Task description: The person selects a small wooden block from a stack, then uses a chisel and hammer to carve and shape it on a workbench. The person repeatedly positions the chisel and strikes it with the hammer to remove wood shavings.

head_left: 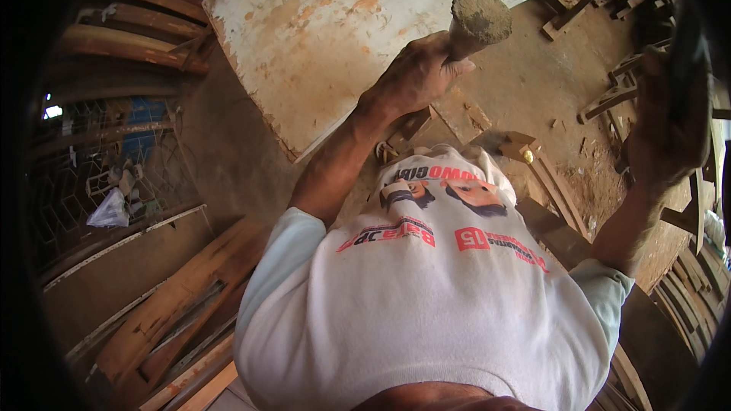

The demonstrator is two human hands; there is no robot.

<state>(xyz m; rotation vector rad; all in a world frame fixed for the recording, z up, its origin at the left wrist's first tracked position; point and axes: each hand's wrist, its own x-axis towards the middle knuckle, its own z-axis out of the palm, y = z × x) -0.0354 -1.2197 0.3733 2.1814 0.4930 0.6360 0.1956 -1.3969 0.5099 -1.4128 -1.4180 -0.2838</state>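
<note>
My left hand (426,68) is raised in front of me, its fingers wrapped round the narrow part of what looks like a wooden mallet (481,17). The mallet's wide, round, rough grey-brown end points up toward me. Off to the right, my right hand (661,122) is raised near the edge of the picture, in deep shadow. A long dark object (689,68) is at its fingers, too dim to name. The two hands are far apart. Below the left hand, beyond my shirt, lie small wooden pieces (461,116).
A large pale, stained board (320,53) spans the far side, its corner reaching toward my left arm. Timber planks (179,301) lie at the left, near a metal grille (87,156). Wood pieces (582,11) are heaped at the far right, and scraps litter the brown floor (525,68).
</note>
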